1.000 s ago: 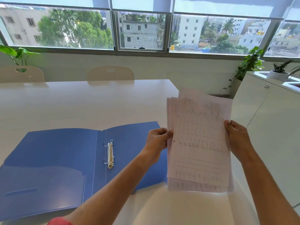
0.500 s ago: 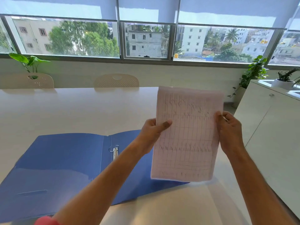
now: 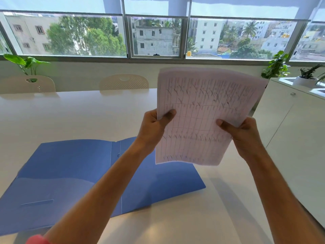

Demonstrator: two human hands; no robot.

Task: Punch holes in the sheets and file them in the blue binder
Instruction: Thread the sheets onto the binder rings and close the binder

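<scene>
While both hands pinch the sheets (image 3: 202,117) in mid-air, the stack could slip or fan apart.
Left hand (image 3: 154,127) and right hand (image 3: 246,136) grip opposite edges; the blue binder (image 3: 70,166) lies open on the table (image 3: 79,117) below; uneven edges would misalign any punched holes.

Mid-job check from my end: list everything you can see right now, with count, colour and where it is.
sheets: one stack, exact count unclear, white with handwritten grid lines, held up in the air over the table's right part
binder: one, blue, lying open on the table, left of the sheets; rings mostly hidden by the left arm
table: one, white, fills the foreground
chairs: two, cream, at the table's far side
cabinet: one, white, at right
plants: three, green, one far left, two at right by the cabinet
windows: a row, along the far wall
left hand: grips the stack's left edge
right hand: grips the stack's lower right edge
</scene>
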